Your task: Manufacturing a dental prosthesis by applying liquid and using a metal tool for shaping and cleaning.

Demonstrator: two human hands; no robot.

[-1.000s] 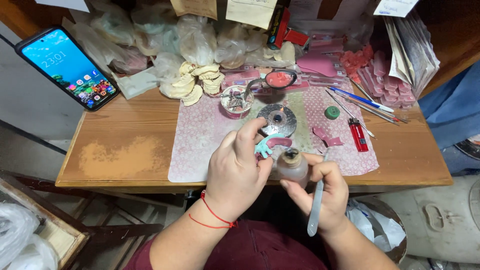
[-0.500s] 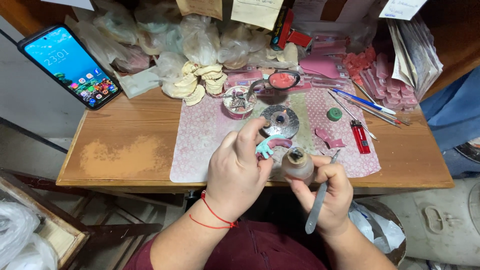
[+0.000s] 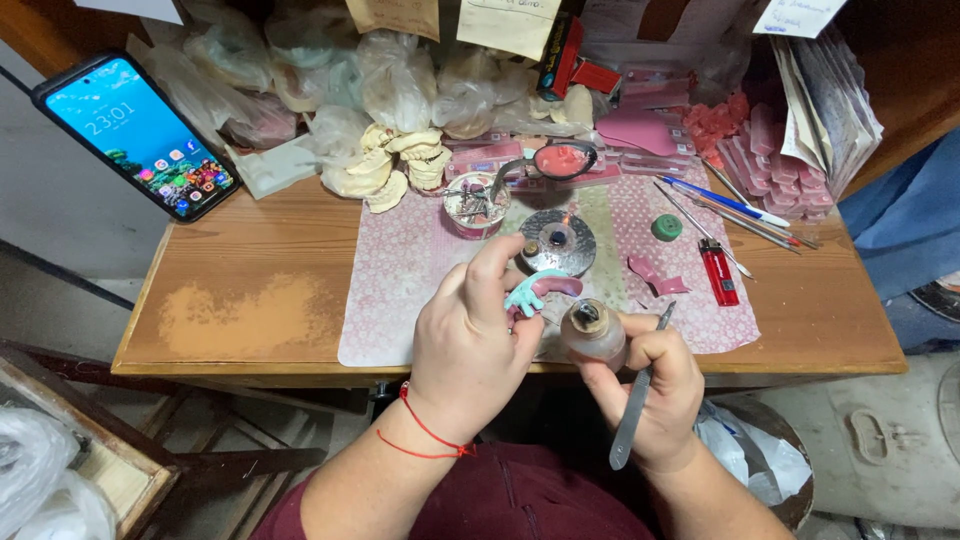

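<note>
A: In the head view, what does the left hand (image 3: 468, 345) hold?

B: Its fingers (image 3: 497, 268) pinch a small teal and pink dental piece (image 3: 535, 291), lifted just above the near edge of the tabletop (image 3: 240, 300) and right beside the other hand.

A: And the right hand (image 3: 655, 395)?

B: It is closed around two things at once. Thumb and forefinger grip a small round jar (image 3: 592, 330), its mouth open and turned up toward the camera, while the remaining fingers curl over a slim metal tool (image 3: 637, 400) that slants down past the palm.

A: How far along does the work look?

B: Midway, as a judgement. The piece is in hand and touching or nearly touching the jar, but nothing shows on the tool's tip, which is hidden low in the frame. A small burner (image 3: 557, 241) on the patterned mat (image 3: 400, 270) appears lit, so heating or shaping seems ready rather than finished.

A: What lies around?

B: Pale plaster casts (image 3: 395, 165) are piled behind the mat, a red lighter (image 3: 718, 272) lies to the right, with pens (image 3: 735, 205) near it, and a phone (image 3: 135, 135) leans at the far left.
</note>
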